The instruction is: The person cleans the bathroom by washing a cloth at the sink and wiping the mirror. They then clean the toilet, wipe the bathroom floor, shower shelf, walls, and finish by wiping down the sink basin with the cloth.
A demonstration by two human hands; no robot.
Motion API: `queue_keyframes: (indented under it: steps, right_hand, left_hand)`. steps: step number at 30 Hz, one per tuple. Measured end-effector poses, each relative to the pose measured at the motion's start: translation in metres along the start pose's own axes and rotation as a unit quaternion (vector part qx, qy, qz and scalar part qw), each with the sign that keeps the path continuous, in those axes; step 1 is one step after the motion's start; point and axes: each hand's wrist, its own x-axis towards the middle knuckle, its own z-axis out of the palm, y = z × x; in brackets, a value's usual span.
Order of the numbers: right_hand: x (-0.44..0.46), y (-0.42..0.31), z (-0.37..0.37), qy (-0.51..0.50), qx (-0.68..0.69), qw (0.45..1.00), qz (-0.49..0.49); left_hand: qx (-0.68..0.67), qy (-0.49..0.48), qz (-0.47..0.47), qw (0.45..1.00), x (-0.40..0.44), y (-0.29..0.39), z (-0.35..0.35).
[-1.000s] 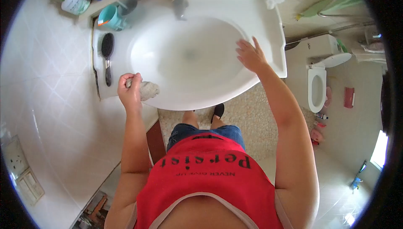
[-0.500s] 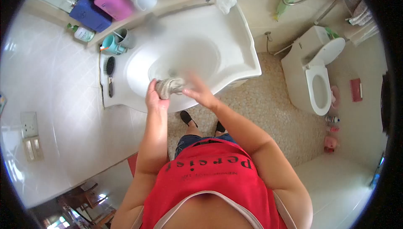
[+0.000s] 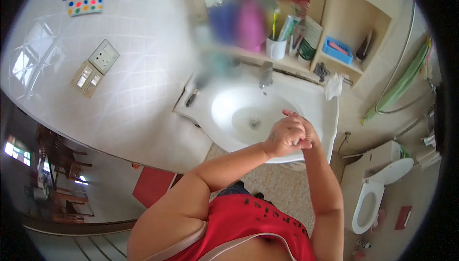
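From my remote seat I have the left hand (image 3: 284, 135) clenched, apparently on a pale bit of cloth (image 3: 295, 142) that barely shows, against the right hand (image 3: 307, 128); whether that one grips anything I cannot tell. The cloth sits above the basin (image 3: 316, 104), toward its front-right edge, and I judge it best to press evenly, brace the right wrist, and work inside the rim so drips fall within.
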Motion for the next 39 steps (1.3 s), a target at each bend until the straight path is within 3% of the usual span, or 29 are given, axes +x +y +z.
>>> queue_keyframes:
  steps: [3, 6, 9, 13, 16, 17, 19, 20, 22, 23, 24, 26, 27, 29, 31, 33, 34, 36, 37, 39]
  right_hand:
    - [0.013, -0.041, 0.039, -0.014, -0.169, 0.981, 0.097]
    - [0.052, -0.044, 0.051, -0.157, -0.385, 0.909, 0.019]
    - [0.087, -0.046, 0.077, -0.128, -0.457, 0.865, 0.162]
    - [0.114, -0.034, 0.107, -0.153, -0.607, 0.763, 0.161]
    - [0.135, -0.012, 0.105, -0.086, -0.687, 0.704, 0.161]
    - [0.14, 0.0, 0.101, -0.058, -0.709, 0.684, 0.161]
    - [0.152, 0.038, 0.079, 0.016, -0.819, 0.568, 0.078]
    - [0.152, 0.054, 0.072, 0.053, -0.863, 0.502, 0.038]
    - [0.142, 0.062, 0.067, 0.143, -0.819, 0.556, 0.006]
    - [0.139, 0.058, 0.063, 0.192, -0.792, 0.58, -0.012]
    - [0.135, 0.051, 0.054, 0.242, -0.698, 0.673, -0.026]
    - [0.116, 0.04, 0.019, 0.328, -0.468, 0.818, -0.063]
    - [0.109, 0.035, 0.01, 0.341, -0.374, 0.857, -0.094]
    - [0.088, 0.042, -0.002, 0.347, -0.23, 0.903, -0.108]
    - [0.055, 0.027, 0.049, 0.339, -0.167, 0.919, -0.11]
    - [0.035, 0.025, 0.06, 0.321, -0.184, 0.923, -0.103]
    - [0.024, 0.03, 0.06, 0.312, -0.191, 0.926, -0.094]
    - [0.002, 0.037, 0.038, 0.201, -0.304, 0.93, -0.046]
    - [-0.005, 0.042, 0.038, 0.144, -0.356, 0.923, -0.023]
    - [-0.019, 0.058, 0.053, 0.151, -0.478, 0.863, -0.057]
  left_hand:
    - [0.077, -0.084, 0.099, 0.989, 0.015, 0.003, -0.027]
    - [0.12, -0.145, 0.164, 0.968, 0.016, -0.008, -0.041]
    - [0.161, -0.256, 0.227, 0.926, 0.016, -0.029, -0.06]
    - [0.235, -0.351, 0.271, 0.865, 0.01, -0.054, -0.077]
    - [0.342, -0.417, 0.268, 0.798, -0.01, -0.082, -0.07]
    - [0.378, -0.429, 0.3, 0.764, -0.042, -0.122, -0.047]
    - [0.144, -0.46, 0.016, 0.876, -0.058, -0.128, -0.047]
    - [0.015, -0.454, -0.132, 0.881, -0.069, -0.129, -0.049]
    - [-0.135, -0.4, -0.197, 0.885, -0.102, -0.148, -0.044]
    - [-0.11, -0.376, -0.155, 0.907, -0.1, -0.146, -0.051]
    - [-0.08, -0.349, -0.114, 0.927, -0.098, -0.144, -0.058]
    - [0.173, -0.253, 0.118, 0.945, -0.073, -0.097, -0.089]
    - [0.149, -0.167, 0.03, 0.974, -0.072, -0.092, -0.084]
    - [0.102, 0.009, -0.153, 0.983, -0.07, -0.085, -0.075]
    - [-0.108, -0.012, -0.353, 0.929, -0.079, -0.097, -0.076]
    - [-0.285, 0.011, -0.493, 0.822, -0.071, -0.102, -0.079]
    - [-0.308, 0.018, -0.505, 0.806, -0.066, -0.095, -0.085]
    - [-0.347, 0.03, -0.527, 0.775, -0.055, -0.085, -0.099]
    - [-0.322, 0.062, -0.498, 0.802, -0.06, -0.095, -0.094]
    - [-0.333, 0.108, -0.528, 0.774, -0.061, -0.092, -0.089]
